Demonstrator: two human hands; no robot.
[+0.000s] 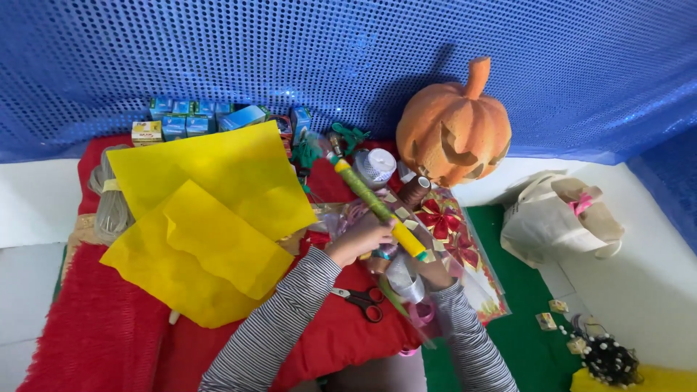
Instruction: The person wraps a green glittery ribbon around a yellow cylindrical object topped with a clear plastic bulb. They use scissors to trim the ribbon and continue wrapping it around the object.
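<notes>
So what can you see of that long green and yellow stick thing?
The stick is a long thin rod, lying slanted from upper left to lower right over the red cloth. Most of it looks wrapped in green, with yellow bands near each end and a clear, crinkly tip at the top. The left hand grips its lower part.

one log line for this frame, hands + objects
left hand: grips green-yellow stick | right hand: under stick, grip unclear | scissors: on red cloth
</notes>
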